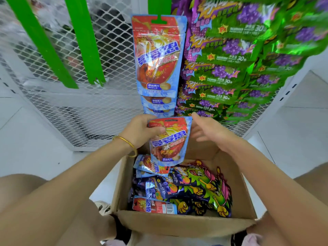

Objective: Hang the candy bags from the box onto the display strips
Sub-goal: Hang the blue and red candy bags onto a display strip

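Note:
My left hand [142, 130] grips a red and blue candy bag [169, 142] by its top left corner, upright above the cardboard box [186, 226]. My right hand [207, 132] hovers just right of the bag with fingers spread, holding nothing. Several matching red and blue bags [157, 55] hang overlapped on the middle green display strip [158, 6] behind. In the box lie more red and blue bags [152, 167] and purple and green monster bags [204, 189].
Two bare green strips [83, 41] hang at the left before a white wire mesh panel [58, 107]. Green and purple grape bags [230, 68] fill the strips at the right. White floor tiles surround the box; my knees flank it.

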Demonstrator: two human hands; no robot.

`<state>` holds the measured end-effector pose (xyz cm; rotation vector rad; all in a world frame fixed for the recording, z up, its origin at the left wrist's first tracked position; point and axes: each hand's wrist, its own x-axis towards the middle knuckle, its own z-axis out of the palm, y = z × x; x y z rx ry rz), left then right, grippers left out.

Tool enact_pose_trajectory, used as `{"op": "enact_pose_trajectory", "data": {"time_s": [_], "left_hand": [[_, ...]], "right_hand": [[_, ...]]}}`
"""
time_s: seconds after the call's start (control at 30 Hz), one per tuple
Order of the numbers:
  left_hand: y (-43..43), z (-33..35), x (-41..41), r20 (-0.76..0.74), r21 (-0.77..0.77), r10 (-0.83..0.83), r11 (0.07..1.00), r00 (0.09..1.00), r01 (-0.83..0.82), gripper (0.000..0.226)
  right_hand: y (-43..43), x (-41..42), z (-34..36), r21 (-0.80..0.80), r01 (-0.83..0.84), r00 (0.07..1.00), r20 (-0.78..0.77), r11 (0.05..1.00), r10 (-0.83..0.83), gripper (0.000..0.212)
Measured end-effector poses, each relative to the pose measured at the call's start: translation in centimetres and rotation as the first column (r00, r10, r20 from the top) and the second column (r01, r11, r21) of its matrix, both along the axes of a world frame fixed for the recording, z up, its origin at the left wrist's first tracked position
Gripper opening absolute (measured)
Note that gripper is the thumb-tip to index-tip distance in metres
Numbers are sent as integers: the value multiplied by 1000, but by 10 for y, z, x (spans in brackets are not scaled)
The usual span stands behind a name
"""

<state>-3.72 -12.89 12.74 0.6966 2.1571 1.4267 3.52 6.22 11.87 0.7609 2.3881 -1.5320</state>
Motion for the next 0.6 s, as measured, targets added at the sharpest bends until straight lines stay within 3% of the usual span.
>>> {"op": "enact_pose_trajectory", "data": {"time_s": [0.13,0.23,0.37,0.43,0.5,0.57,0.6], "left_hand": [[-5,17,-4,26,50,-21,999,999,20,16],[-9,35,-8,35,96,-47,994,998,43,16],[-21,78,-21,-54,84,-73,993,996,78,15],[-25,109,-35,-197,206,79,978,977,-38,6],[-20,140,-54,-290,386,299,906,909,-175,7],[-7,164,-75,-333,472,390,857,858,-206,17],[1,172,-85,-352,469,393,859,850,-203,23]], "right_hand": [[-19,8,36,-118,-95,956,-288,988,58,36],[-36,10,56,108,-94,863,-487,990,135,7],[-48,1,86,222,-29,765,-623,975,165,7],[-49,-5,105,274,6,708,-681,962,190,14],[-49,-13,125,339,72,627,-747,938,222,14],[-49,-25,146,447,164,537,-788,880,300,9],[-50,-31,155,516,221,498,-789,828,359,15]]}}
